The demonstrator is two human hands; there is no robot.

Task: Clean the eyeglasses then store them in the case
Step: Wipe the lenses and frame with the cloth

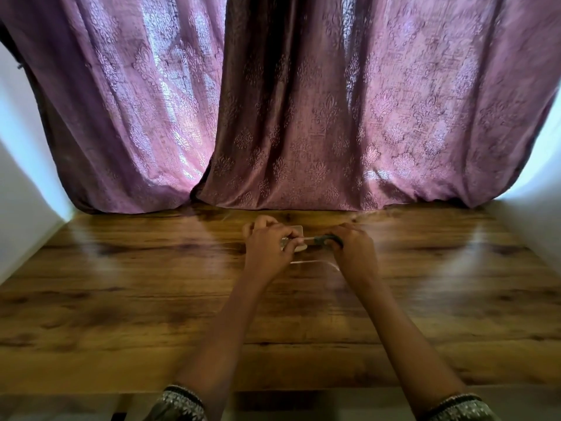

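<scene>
Wood-grain tabletop (121, 299), glossy brown with dark knots and pale glare patches.

Eyeglasses (308, 238): held between both hands just above the far middle of the tabletop. Only a thin clear bar and a dark green end piece show; the lenses cannot be made out.

Left hand (267, 247): fingers curled, tips pinching the clear bar.

Right hand (353, 247): fingers curled round the dark green end.

Pale beige item (297, 230): flat, with a rounded corner, on the tabletop and mostly hidden under the left hand. Case or cloth cannot be told.

Thin clear curved strip (315, 262): on the near side between the wrists. Whether it belongs to the eyeglasses cannot be told.

Curtains (303, 117): mauve, shiny, embossed with a damask motif, hems resting on the far edge of the tabletop.

Sleeve cuffs (182, 402): dark with a pale pattern.

No legible writing.
</scene>
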